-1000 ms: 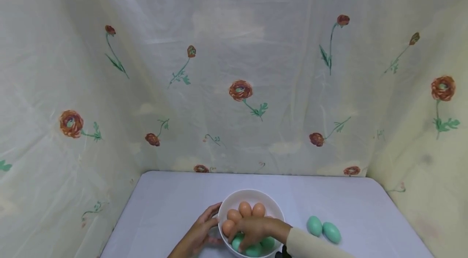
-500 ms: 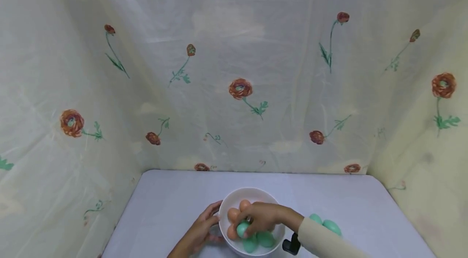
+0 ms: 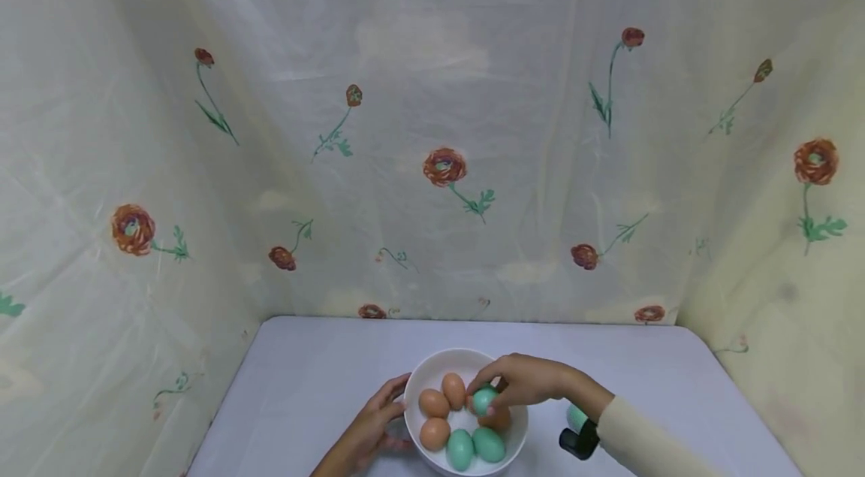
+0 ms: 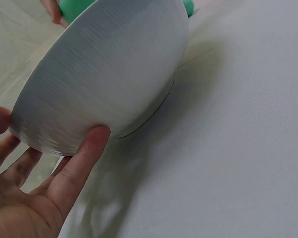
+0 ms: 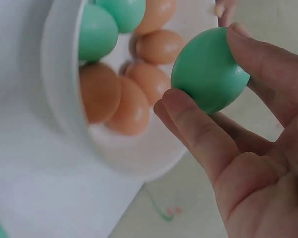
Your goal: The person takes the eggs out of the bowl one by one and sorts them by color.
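The right hand [image 3: 523, 381] pinches a green egg [image 3: 483, 400] over the right part of the white bowl [image 3: 432, 373], whose left side the left hand [image 3: 373, 418] grips from outside. Inside, brown eggs [image 3: 434, 403] lie around two other green eggs' [image 3: 460, 450] near-side spot; a partly hidden egg [image 3: 577, 415] sits right of the bowl.

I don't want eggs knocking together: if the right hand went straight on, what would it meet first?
Likely one of the brown eggs in the white bowl, met by the green egg the right hand pinches; depth leaves unclear which one.
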`<state>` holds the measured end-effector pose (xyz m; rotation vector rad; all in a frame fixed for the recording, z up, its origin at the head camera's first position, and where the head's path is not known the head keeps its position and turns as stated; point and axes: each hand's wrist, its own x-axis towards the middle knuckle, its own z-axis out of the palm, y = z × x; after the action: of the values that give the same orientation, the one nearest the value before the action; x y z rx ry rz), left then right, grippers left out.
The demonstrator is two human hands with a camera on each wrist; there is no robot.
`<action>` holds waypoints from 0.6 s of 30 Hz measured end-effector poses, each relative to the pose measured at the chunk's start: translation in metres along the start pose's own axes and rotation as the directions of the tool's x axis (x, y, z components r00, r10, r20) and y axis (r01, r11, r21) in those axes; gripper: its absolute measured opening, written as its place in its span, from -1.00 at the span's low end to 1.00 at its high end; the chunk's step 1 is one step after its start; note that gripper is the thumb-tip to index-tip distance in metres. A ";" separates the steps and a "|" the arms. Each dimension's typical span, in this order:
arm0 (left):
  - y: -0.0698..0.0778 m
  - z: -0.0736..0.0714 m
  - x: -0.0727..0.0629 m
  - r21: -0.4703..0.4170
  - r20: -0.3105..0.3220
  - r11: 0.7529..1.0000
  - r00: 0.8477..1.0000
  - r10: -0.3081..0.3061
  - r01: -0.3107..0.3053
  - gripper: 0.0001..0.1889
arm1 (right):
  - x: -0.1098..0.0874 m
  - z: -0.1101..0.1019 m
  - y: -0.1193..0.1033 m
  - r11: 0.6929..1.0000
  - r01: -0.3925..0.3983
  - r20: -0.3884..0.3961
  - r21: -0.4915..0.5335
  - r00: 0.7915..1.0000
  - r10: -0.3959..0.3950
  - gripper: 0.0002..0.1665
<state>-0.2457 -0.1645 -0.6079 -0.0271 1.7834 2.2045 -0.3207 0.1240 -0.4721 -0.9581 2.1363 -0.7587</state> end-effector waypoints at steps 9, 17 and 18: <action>-0.004 0.001 -0.003 0.003 0.011 1.000 1.000 -0.006 0.006 -0.41 | -0.056 -0.018 0.024 0.998 -0.049 -0.098 0.049 0.994 0.054 -0.59; -0.001 0.001 -0.002 -0.007 -0.001 1.000 1.000 -0.014 0.014 -0.38 | -0.100 -0.028 0.055 0.988 -0.128 -0.185 0.091 0.972 0.143 -0.59; -0.002 0.002 -0.002 -0.011 0.001 1.000 1.000 -0.014 0.015 -0.38 | -0.105 -0.029 0.059 0.987 -0.132 -0.191 0.095 0.970 0.148 -0.59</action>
<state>-0.2434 -0.1630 -0.6091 -0.0409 1.7655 2.2035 -0.3127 0.2472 -0.4619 -0.7058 2.2963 -0.8941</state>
